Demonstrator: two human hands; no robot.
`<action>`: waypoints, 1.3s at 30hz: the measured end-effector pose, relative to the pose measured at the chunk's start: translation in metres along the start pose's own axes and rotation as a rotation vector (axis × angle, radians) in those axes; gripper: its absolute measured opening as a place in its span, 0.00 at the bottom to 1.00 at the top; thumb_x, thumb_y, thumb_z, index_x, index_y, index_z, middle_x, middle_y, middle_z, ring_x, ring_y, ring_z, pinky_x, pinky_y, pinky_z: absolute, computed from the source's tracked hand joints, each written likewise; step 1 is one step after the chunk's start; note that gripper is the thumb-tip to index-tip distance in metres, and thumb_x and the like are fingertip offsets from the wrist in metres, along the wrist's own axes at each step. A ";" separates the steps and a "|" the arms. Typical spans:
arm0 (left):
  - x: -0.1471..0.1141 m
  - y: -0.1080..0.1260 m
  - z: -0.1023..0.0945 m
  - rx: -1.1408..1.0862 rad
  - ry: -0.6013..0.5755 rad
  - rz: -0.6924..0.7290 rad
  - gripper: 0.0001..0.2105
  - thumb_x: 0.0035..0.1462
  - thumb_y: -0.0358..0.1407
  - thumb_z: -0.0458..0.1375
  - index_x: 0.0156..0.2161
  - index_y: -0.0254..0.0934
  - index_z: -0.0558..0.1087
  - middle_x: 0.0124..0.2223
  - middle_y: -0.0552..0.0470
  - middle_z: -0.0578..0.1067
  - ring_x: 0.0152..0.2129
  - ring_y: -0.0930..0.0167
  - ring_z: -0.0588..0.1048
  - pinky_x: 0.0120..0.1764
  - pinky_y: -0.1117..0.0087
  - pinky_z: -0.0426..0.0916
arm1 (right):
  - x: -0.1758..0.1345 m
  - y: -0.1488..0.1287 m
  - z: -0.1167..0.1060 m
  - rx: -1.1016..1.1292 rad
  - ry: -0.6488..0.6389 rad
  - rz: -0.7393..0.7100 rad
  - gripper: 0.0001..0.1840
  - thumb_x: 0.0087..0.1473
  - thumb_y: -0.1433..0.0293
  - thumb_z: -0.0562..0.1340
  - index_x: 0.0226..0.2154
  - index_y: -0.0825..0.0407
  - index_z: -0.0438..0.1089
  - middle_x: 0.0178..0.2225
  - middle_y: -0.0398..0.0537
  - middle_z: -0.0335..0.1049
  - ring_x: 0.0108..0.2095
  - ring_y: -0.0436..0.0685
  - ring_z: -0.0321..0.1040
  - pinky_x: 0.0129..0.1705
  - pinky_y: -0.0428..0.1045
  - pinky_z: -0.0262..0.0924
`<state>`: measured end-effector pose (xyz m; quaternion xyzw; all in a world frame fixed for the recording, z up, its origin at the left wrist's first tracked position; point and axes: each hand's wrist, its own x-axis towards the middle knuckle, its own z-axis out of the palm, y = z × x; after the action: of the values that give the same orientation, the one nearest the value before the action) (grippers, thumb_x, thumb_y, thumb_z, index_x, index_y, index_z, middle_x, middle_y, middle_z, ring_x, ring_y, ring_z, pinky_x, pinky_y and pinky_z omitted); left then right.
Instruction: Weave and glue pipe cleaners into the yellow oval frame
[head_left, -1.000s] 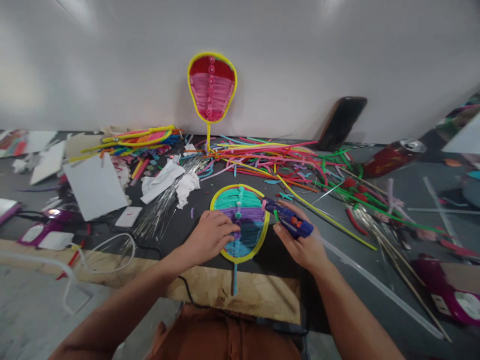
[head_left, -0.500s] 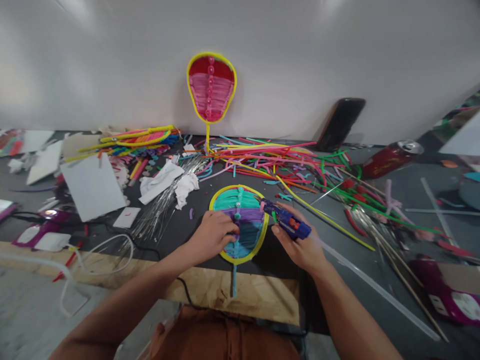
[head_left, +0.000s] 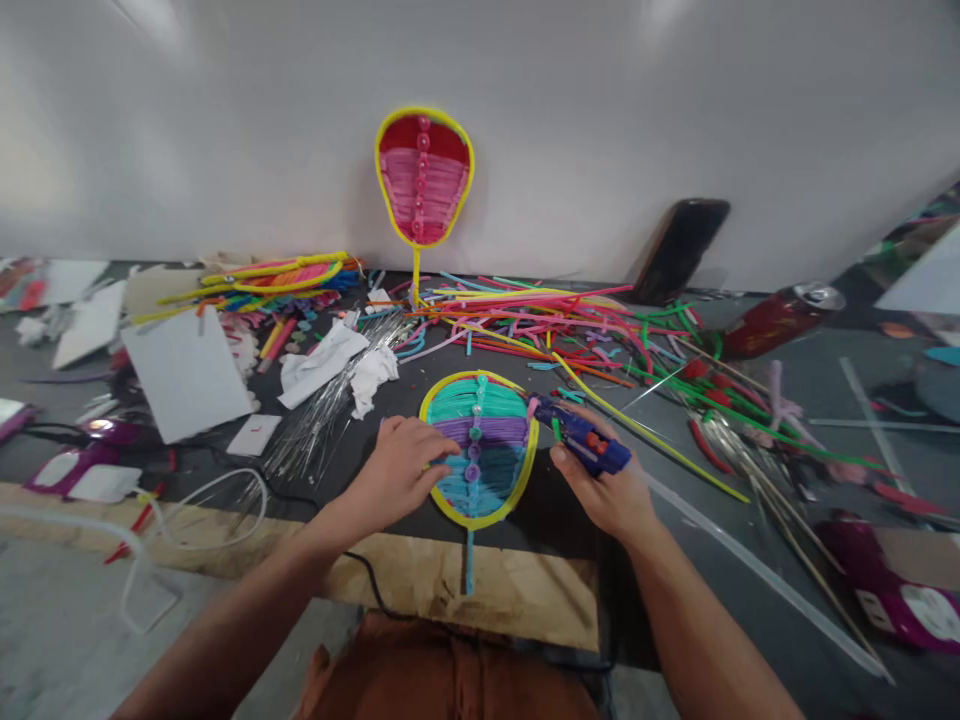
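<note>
A fan-shaped craft piece [head_left: 491,470] lies flat at the table's front edge. It has teal, purple and blue bands, a yellow pipe-cleaner rim, a blue stem and a column of small buttons [head_left: 474,451] down its middle. My left hand [head_left: 405,462] is at its left rim, fingers loosely stretched and nothing visible in them. On the right, my right hand [head_left: 611,495] grips a dark blue hot glue gun [head_left: 581,438], its nozzle by the piece's upper right rim. A long clear glue stick [head_left: 757,570] trails from the gun's back.
A similar pink and red piece [head_left: 424,180] leans against the wall. Behind the work lie pipe cleaners [head_left: 525,310], crumpled paper [head_left: 322,360] and thin silver wires [head_left: 315,420]. A phone [head_left: 682,250] and a red can [head_left: 784,320] stand at right. A white cable [head_left: 217,545] runs at left.
My left hand has drawn back left from the button column, uncovering a purple button. My right hand has shifted slightly right and down with the glue gun.
</note>
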<state>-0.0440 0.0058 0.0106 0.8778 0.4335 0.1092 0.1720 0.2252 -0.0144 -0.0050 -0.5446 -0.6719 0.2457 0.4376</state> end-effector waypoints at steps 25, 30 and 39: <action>0.012 0.020 0.018 0.011 -0.065 -0.090 0.05 0.56 0.35 0.57 0.37 0.41 0.74 0.38 0.54 0.76 0.42 0.65 0.69 0.45 0.59 0.52 | 0.009 -0.012 -0.011 0.045 0.100 0.292 0.23 0.54 0.53 0.55 0.19 0.51 0.67 0.25 0.48 0.71 0.27 0.53 0.66 0.34 0.49 0.62; 0.016 0.020 0.019 0.034 -0.070 -0.056 0.05 0.56 0.35 0.56 0.34 0.42 0.75 0.35 0.55 0.76 0.40 0.65 0.68 0.46 0.59 0.51 | 0.010 -0.012 -0.009 0.090 0.085 0.284 0.22 0.54 0.55 0.56 0.19 0.51 0.67 0.21 0.45 0.70 0.23 0.51 0.65 0.34 0.48 0.63; 0.014 0.018 0.025 0.060 -0.021 0.018 0.07 0.58 0.34 0.54 0.34 0.41 0.74 0.35 0.54 0.75 0.39 0.66 0.67 0.46 0.59 0.51 | 0.010 -0.012 -0.008 0.085 0.082 0.290 0.21 0.54 0.55 0.56 0.18 0.51 0.67 0.21 0.46 0.70 0.24 0.52 0.66 0.36 0.49 0.64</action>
<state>-0.0141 0.0015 -0.0046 0.8876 0.4267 0.0885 0.1489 0.2260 -0.0093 0.0120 -0.6266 -0.5566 0.3120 0.4474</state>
